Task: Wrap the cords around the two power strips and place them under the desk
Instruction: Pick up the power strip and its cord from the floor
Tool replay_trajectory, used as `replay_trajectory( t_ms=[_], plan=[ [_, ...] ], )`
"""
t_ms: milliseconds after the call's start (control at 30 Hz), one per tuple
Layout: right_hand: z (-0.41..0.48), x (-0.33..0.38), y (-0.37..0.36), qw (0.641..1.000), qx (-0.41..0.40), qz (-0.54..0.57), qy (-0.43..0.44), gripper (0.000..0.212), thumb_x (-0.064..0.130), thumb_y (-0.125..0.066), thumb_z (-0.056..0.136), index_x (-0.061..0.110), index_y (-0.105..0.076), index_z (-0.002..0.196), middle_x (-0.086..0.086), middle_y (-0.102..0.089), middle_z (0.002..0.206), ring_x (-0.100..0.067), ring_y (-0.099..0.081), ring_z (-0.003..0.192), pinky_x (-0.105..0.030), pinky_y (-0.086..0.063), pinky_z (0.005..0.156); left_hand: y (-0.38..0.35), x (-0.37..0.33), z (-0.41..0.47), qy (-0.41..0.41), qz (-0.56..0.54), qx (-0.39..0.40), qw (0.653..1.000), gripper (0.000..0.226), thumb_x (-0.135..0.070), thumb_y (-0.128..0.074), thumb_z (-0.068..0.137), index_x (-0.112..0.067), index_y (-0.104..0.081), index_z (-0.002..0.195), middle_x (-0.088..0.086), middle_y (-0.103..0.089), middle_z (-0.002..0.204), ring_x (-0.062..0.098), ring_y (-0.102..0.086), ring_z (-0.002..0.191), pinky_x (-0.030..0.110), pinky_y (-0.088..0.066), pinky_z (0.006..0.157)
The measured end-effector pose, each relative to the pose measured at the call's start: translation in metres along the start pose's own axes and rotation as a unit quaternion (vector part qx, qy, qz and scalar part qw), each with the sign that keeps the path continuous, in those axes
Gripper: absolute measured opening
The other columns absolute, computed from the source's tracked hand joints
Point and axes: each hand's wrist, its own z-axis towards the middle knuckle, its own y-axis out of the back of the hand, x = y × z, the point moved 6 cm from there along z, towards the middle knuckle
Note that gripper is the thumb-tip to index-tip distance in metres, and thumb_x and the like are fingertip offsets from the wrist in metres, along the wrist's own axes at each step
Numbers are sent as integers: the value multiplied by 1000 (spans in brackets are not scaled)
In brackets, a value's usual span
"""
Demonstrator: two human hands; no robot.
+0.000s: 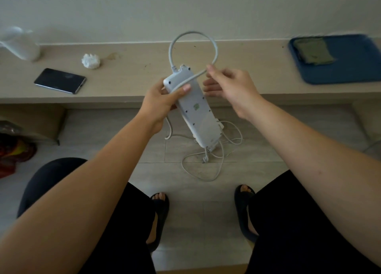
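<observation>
At the upper left of the frame a blurred white object (19, 43) is seen on the desk (134, 67), its kind not clear. Just right of it a black phone (60, 80) is laid flat, and a crumpled white tissue (91, 61) is set near the wall side. At the far left edge, below the desk, a red and yellow bag (14, 152) is glimpsed on the floor.

In the middle of the frame a white power strip (195, 108) is held in the air in front of the desk edge, its back turned toward the camera and its far end tilted up and to the left. It is gripped near that upper end by the left hand (162, 100), with the thumb pressed over the cord (192, 35) where it crosses the strip's back. From the strip's top the cord is carried up in a round loop over the desk and brought back down. It is pinched between the fingertips of the right hand (228, 86), just right of the strip's upper end.

Below the strip, a second tangle of thin white cord (206, 168) is spread on the tiled floor (185, 212) under the desk's front edge; whether a second strip is hidden behind the held one cannot be told.

At the upper right a blue tray (338, 71) is placed on the desk, with a folded green cloth (313, 50) on it.
</observation>
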Motion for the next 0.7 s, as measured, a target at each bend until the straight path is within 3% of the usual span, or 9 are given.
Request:
replay_trajectory(
  t_ms=[67,167,267,333,400,533,600,667,700],
  plan=[
    [6,-6,16,993,-69,-94,15,36,46,-64,97,13,-74,88,0,-75,68,-15,-72,64,-29,-62,63,10,-3,1,8,-15,-13,1000,41,-22,-76,93,-10,-66,131,5,-76,113,18,-76,100,29,-61,81],
    [11,-33,27,971,-88,-216,-49,29,33,-53,104,17,-68,85,-1,-69,70,-20,-66,66,-35,-57,61,24,-7,1,18,-45,-37,998,37,-34,-69,98,-11,-68,128,3,-76,111,18,-74,99,35,-57,86],
    [9,-83,23,914,41,-378,-138,24,21,-53,102,5,-71,107,-11,-70,93,-26,-66,83,-45,-59,82,24,-18,-4,28,-65,-41,997,48,-48,-60,100,-9,-67,128,10,-73,113,24,-72,101,42,-54,89],
    [1,-104,6,859,141,-472,-140,36,24,-60,100,4,-64,129,-13,-69,123,-27,-65,109,-44,-52,101,28,-24,-9,35,-85,-45,995,52,-53,-58,100,-9,-68,127,14,-74,117,28,-74,104,42,-58,93],
    [-14,-113,-15,836,219,-488,-123,60,34,-69,96,11,-50,147,-10,-56,147,-26,-57,130,-40,-46,110,27,-27,-10,50,-88,-34,994,54,-57,-56,100,-12,-71,126,15,-76,120,30,-73,111,45,-58,100],
    [-31,-128,-43,847,308,-425,-85,94,44,-77,88,27,-22,162,-2,-36,164,-23,-52,137,-42,-44,113,19,-26,-15,81,-71,32,994,53,-68,-55,94,-25,-86,92,5,-80,92,22,-79,85,35,-64,72],
    [-39,-129,-62,838,358,-408,-55,106,54,-78,82,34,-13,162,2,-30,166,-21,-48,139,-42,-43,114,19,-29,-16,78,-59,50,994,59,-75,-52,90,-27,-86,90,7,-78,86,22,-78,77,34,-63,66],
    [-46,-130,-78,833,391,-389,-40,99,61,-79,75,41,-26,158,11,-40,160,-7,-46,139,-33,-41,113,19,-31,-15,70,-40,67,994,68,-79,-45,90,-22,-80,105,7,-76,81,22,-76,72,34,-63,64],
    [-49,-129,-84,832,404,-378,-44,81,63,-78,73,51,-43,145,22,-54,147,5,-51,130,-24,-44,107,18,-32,-14,68,-31,70,995,73,-79,-42,90,-19,-76,112,7,-75,81,21,-75,72,33,-62,63]
  ],
)
